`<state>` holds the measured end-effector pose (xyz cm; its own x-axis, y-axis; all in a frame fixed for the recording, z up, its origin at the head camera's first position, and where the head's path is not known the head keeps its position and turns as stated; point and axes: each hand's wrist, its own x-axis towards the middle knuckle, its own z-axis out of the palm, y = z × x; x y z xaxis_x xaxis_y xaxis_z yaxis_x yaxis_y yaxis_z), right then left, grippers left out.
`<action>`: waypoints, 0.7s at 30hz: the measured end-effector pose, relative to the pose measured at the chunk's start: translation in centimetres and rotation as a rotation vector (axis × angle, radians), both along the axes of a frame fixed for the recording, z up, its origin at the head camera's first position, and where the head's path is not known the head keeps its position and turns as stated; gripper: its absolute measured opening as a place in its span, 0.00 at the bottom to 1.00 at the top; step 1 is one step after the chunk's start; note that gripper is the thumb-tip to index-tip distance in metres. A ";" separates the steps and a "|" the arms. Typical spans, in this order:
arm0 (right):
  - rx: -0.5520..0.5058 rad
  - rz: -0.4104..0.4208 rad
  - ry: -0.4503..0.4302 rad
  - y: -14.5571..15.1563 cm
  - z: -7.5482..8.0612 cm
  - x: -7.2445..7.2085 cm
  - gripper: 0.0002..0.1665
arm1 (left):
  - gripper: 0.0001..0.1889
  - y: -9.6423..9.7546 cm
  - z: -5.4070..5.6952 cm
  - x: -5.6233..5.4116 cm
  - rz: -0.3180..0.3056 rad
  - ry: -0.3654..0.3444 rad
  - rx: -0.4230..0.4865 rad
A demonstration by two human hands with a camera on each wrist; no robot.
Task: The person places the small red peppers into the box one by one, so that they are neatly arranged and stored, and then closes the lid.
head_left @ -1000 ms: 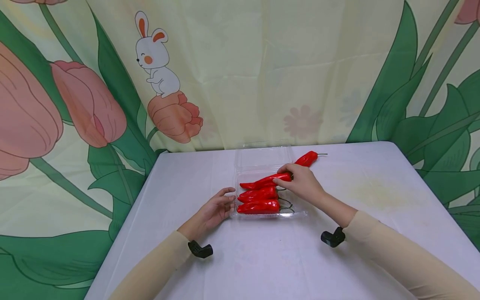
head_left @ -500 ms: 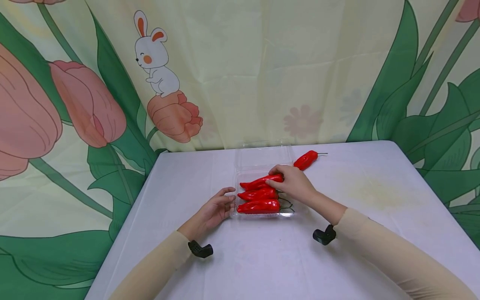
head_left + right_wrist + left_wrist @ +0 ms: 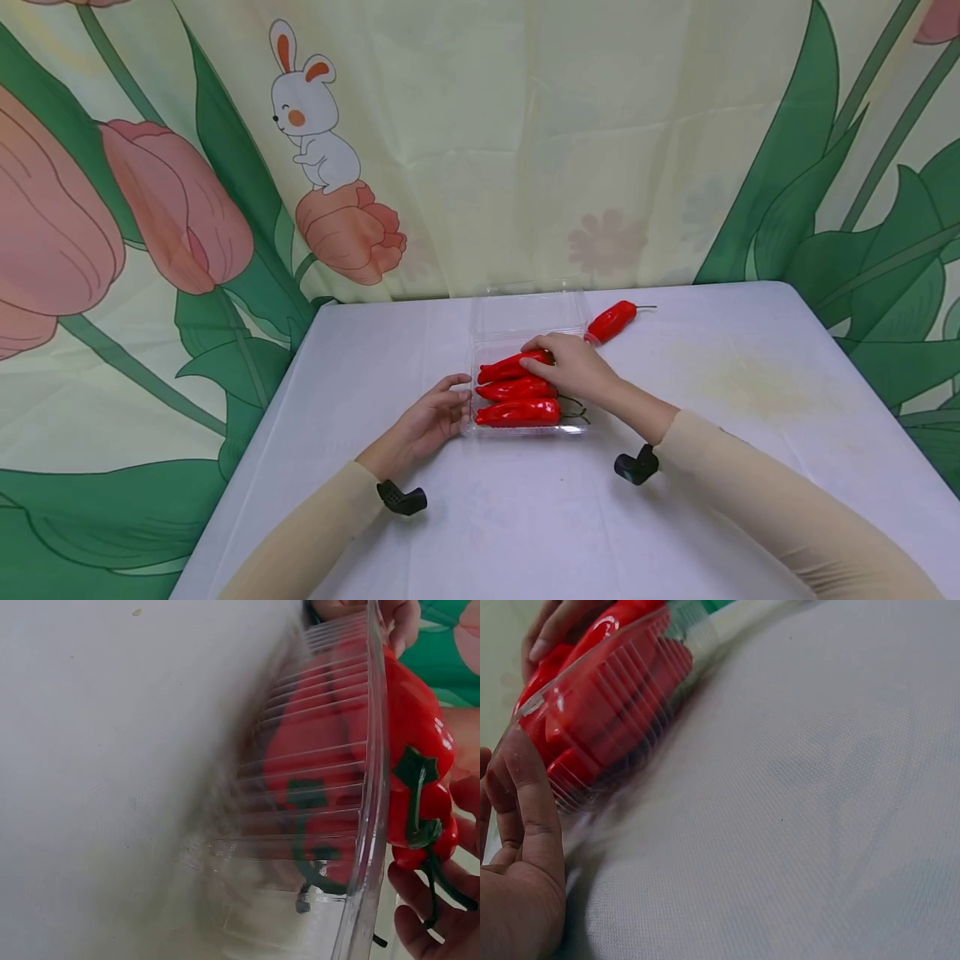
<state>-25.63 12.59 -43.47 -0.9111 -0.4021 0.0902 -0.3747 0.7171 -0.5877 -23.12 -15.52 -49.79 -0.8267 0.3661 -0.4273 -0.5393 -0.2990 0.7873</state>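
A clear plastic clamshell box holds several shiny red chili peppers with green stems. In the head view, my right hand grips the rearmost pepper by its stem end, thumb on the near side. Below it lie a middle pepper and a front pepper, tips pointing left. My left hand lies at the left wall of the box, fingers extended. Its fingertips are right at the rim in the left wrist view. Peppers are also stacked beneath, seen through the ribbed wall.
The box's transparent lid stands folded back at the table's far edge. Another red pepper lies right of the lid, stem to the right. A white cloth covers the table, and a printed curtain hangs behind.
My right hand has moved left and slightly inward, bringing the stem end of the rear pepper farther into the box. My left hand has stayed at the box's left wall.
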 end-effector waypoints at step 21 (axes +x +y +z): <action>-0.034 -0.027 0.053 0.4 0.4 -0.2 0.20 | 0.21 0.0 0.1 -0.1 -0.005 -0.001 -0.019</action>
